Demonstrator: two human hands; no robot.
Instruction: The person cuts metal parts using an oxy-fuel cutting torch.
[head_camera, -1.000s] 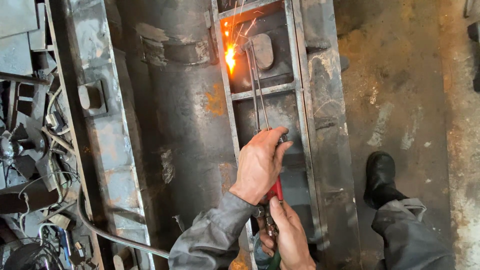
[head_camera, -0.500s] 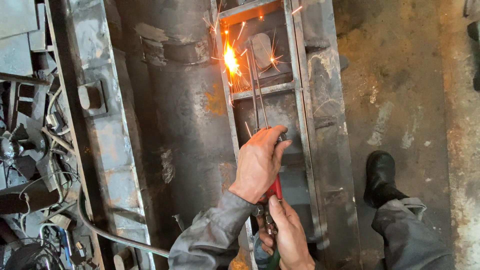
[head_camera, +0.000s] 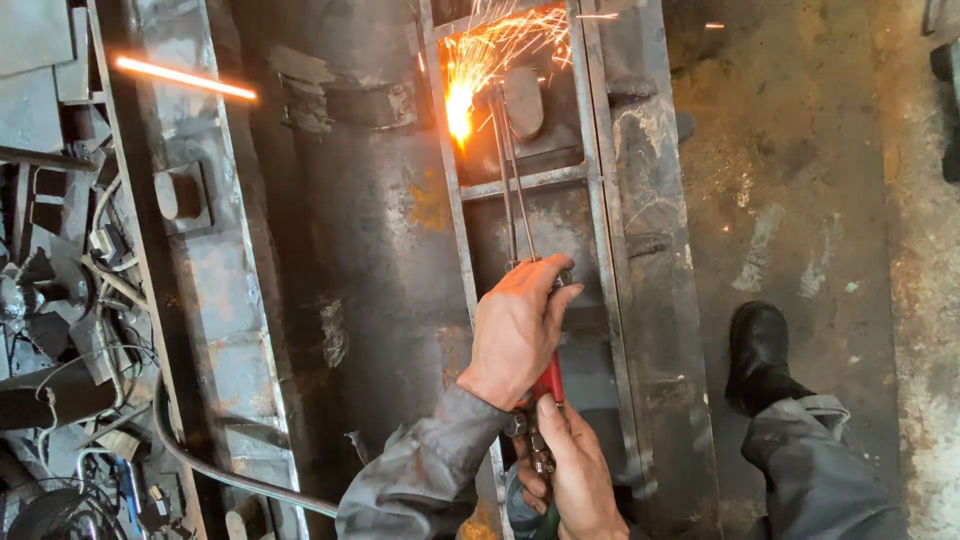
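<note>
1. At bottom centre, left hand was wrapped shut around the cutting torch, gripping just above its red handle.
2. Right hand sat just below it, fingers curled on the torch's valve end; how tight that grip was couldn't be made out.
3. Torch tubes ran up and away from both hands to the flame, well apart from them, on the steel frame beside the cylinder.
4. Sparks hid the tip; the valve end was partly covered by the fingers.
5. Black boot stood on the floor at right.
</note>
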